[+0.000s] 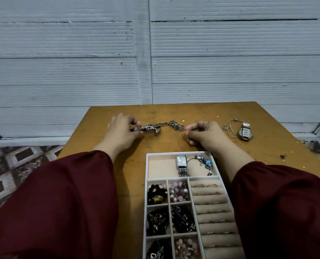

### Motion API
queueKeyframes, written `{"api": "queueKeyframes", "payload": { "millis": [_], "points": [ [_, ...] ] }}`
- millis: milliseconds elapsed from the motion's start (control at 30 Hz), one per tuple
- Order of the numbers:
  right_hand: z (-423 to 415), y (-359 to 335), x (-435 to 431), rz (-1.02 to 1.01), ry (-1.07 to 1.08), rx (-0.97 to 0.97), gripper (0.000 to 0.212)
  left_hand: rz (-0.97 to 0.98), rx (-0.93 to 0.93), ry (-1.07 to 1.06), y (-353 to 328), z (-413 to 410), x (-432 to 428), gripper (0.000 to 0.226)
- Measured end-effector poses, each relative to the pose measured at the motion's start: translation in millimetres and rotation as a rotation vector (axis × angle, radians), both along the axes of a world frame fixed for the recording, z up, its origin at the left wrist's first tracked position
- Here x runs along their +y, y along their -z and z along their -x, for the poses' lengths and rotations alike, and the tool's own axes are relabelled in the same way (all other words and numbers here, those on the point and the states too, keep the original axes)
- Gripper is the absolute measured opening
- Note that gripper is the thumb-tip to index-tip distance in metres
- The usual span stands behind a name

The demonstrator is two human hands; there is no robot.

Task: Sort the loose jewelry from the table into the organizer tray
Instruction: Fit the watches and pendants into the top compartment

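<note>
In the head view, the left hand [121,132] grips the bulky end of a chunky metal link chain [174,125], and the fingers [185,134] of the right hand [204,134] pinch its other end. The chain stretches over the table [99,128] between the fingers, with its long axis left to right. The fabric-lined organizer tray [146,165] lies behind the fingers, toward the person.

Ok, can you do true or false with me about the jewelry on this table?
1. Both hands hold the chain. True: the left hand and the right hand each hold an end of the chain.
2. The tray has no watch. False: a watch lies in its top compartment.
3. A second watch lies on the table. True.
4. The sleeves are blue. False: they are dark red.
</note>
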State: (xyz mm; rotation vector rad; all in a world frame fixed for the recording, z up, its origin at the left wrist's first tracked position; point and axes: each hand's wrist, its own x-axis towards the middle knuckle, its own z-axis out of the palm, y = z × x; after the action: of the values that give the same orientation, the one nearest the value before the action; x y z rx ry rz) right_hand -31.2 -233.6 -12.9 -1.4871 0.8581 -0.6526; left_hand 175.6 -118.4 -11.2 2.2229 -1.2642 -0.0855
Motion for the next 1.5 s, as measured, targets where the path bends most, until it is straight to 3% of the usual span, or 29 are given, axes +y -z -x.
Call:
{"api": "queueKeyframes", "payload": {
  "millis": [233,400,633,1100,1300,1500],
  "points": [
    [14,-16,12,-0.022,0.090,-0.091,0.008,0.172,0.276,0.016,-20,17,6,0.021],
    [23,-28,26,0.001,0.130,-0.123,0.008,0.311,0.505,0.157,-40,38,11,0.019],
    [42,-41,44,0.097,0.142,-0.122,0.007,0.291,0.517,0.116,-56,53,19,0.005],
    [87,-54,100,0.045,0.186,-0.265,0.009,0.440,0.901,0.116,-38,116,55,0.029],
    [114,-57,127,0.073,0.199,-0.249,0.009,0.583,0.963,0.155,-37,147,83,0.022],
    [140,-46,150,0.182,0.210,-0.166,0.009,0.634,0.922,0.160,-28,175,106,0.032]
  ]
}}
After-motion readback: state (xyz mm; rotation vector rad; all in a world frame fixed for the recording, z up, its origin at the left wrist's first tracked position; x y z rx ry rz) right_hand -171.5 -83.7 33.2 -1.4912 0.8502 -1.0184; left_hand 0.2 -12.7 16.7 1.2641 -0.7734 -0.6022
